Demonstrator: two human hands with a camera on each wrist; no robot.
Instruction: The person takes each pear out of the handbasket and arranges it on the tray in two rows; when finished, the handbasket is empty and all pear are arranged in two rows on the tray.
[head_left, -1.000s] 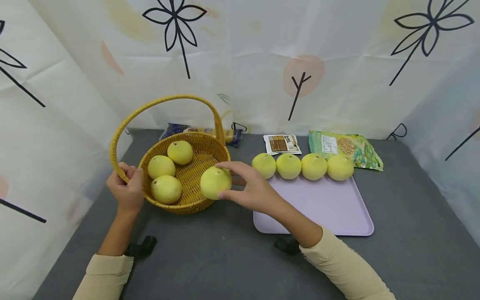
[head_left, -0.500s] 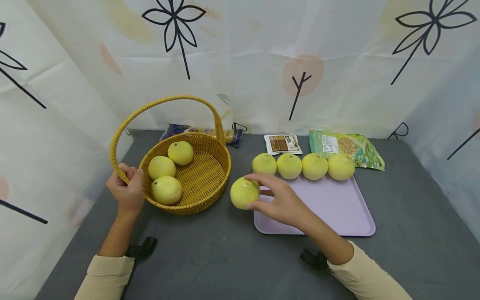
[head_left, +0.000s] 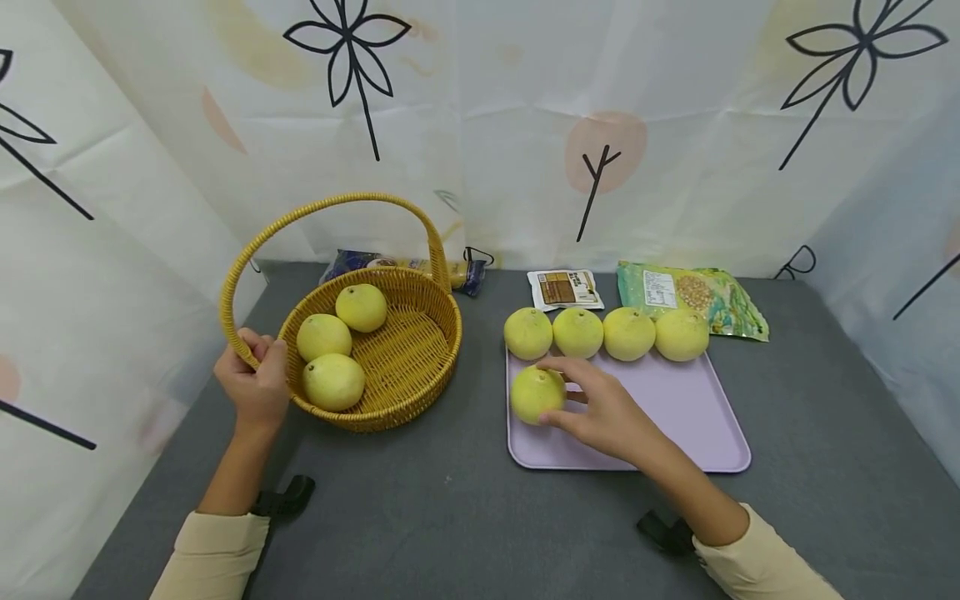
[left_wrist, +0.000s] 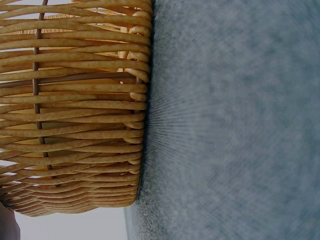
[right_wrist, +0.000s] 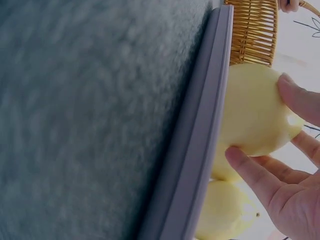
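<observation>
My right hand (head_left: 611, 412) holds a pale yellow grapefruit (head_left: 537, 395) between thumb and fingers, over the left part of the lilac tray (head_left: 667, 425). In the right wrist view the grapefruit (right_wrist: 255, 110) shows just past the tray's rim (right_wrist: 192, 135); whether its underside touches the tray is hidden. Several more grapefruits (head_left: 577, 333) stand in a row along the tray's back edge. At the left my left hand (head_left: 255, 379) grips the base of the handle of a yellow wicker basket (head_left: 408, 354). Three grapefruits (head_left: 333, 382) lie in the basket's left half.
Behind the tray lie a small white packet (head_left: 565, 289) and a green bag (head_left: 693, 298). A blue and yellow packet (head_left: 468, 275) lies behind the basket. A printed curtain (head_left: 510, 167) borders the grey table (head_left: 450, 517) at the back and sides.
My right hand has carried the grapefruit rightward, from over the basket's right side to over the tray. My left hand has stayed on the basket handle.
</observation>
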